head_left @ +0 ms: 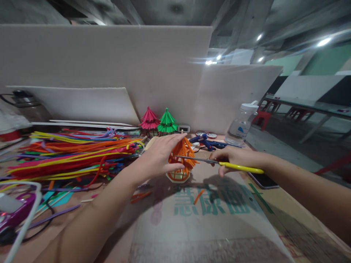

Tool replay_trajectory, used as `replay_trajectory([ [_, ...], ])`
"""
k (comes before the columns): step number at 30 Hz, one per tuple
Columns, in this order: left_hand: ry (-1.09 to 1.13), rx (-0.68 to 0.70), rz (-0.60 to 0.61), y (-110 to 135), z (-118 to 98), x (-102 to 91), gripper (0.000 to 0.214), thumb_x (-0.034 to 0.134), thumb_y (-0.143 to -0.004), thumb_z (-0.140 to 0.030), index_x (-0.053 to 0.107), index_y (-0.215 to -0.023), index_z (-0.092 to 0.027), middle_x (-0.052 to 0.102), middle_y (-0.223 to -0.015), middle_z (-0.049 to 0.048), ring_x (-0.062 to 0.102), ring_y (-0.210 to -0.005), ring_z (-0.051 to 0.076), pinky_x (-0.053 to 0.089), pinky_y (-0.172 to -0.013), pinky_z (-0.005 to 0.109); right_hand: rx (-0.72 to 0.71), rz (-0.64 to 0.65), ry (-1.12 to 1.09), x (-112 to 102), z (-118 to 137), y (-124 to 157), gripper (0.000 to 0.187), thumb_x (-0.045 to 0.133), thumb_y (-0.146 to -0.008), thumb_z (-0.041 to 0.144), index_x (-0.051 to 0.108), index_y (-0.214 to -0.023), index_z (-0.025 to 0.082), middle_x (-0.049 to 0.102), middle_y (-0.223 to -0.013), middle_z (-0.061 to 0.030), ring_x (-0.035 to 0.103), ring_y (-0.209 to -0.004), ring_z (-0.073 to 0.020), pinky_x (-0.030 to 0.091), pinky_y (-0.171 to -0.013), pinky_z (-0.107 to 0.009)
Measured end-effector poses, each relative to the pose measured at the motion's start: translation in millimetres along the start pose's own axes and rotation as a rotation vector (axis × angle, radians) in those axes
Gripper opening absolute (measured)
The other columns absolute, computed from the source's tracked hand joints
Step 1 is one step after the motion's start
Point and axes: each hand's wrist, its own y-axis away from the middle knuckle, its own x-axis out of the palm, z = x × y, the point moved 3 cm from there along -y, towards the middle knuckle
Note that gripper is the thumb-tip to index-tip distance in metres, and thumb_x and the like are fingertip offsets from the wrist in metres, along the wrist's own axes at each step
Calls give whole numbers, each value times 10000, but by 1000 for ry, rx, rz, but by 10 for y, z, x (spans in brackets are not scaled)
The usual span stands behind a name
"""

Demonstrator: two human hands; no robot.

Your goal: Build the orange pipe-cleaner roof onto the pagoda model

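Observation:
A small orange pavilion model (189,155), made of fuzzy pipe cleaners on a pale polygonal base, stands upright on the table. My left hand (155,157) reaches around its left side, fingers curved against the roof and thumb low in front. From the right, my right hand (231,157) grips yellow-handled scissors (244,167); their blades point left and touch or overlap the orange strands. Whether the blades are cutting cannot be told. Short orange offcuts (199,196) lie on the table in front. Behind stand a pink pavilion (149,119) and a green pavilion (167,122).
Bundles of coloured pipe cleaners (74,157) cover the left side. A blue glue gun (201,139) lies behind the model. At right are a water bottle (241,126) and a phone (264,180). A magenta power strip (18,210) sits near left; white boards (164,73) rise behind.

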Motion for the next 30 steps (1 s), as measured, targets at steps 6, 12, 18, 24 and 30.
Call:
replay_trajectory([
  [6, -20, 5, -5, 1, 2, -3, 837, 744, -801, -401, 327, -1503, -219, 458, -1517, 135, 455, -1370, 287, 361, -1148, 439, 0, 47, 24, -1, 59, 37, 407, 678, -797, 550, 636, -1003, 201, 614, -890, -16, 556, -809, -203, 409, -709, -286],
  [12, 9, 18, -20, 11, 47, 11, 910, 789, -760, -440, 307, -1513, -275, 458, -1519, 133, 450, -1374, 308, 370, -1130, 479, 39, 34, -104, 38, -209, 315, 596, 733, -703, 644, 661, -1102, 207, 615, -961, -46, 577, -862, -239, 459, -738, -318],
  [18, 108, -2, -127, 11, 97, -116, 593, 685, -861, -447, 489, -1378, -230, 551, -1395, 133, 527, -1279, 277, 420, -1074, 438, 273, -389, -86, 351, -745, 388, 536, 595, -834, 588, 642, -1182, 183, 675, -911, -64, 621, -744, -216, 504, -661, -331],
  [24, -86, 108, -34, 20, -105, -198, 163, 619, -926, -309, 739, -865, -218, 715, -805, 22, 637, -775, 170, 450, -720, 285, 368, -621, 69, 615, -991, 53, 519, 643, -801, 348, 593, -1290, 184, 701, -1134, -112, 658, -966, -277, 507, -861, -401],
  [30, -475, 194, 167, 73, -339, -23, 341, 616, -857, -90, 680, -1172, -204, 713, -706, 24, 644, -615, 185, 383, -543, 273, 314, -708, 221, 682, -989, -129, 488, 593, -846, 298, 571, -1313, 157, 646, -1276, -164, 606, -1136, -311, 445, -991, -430],
])
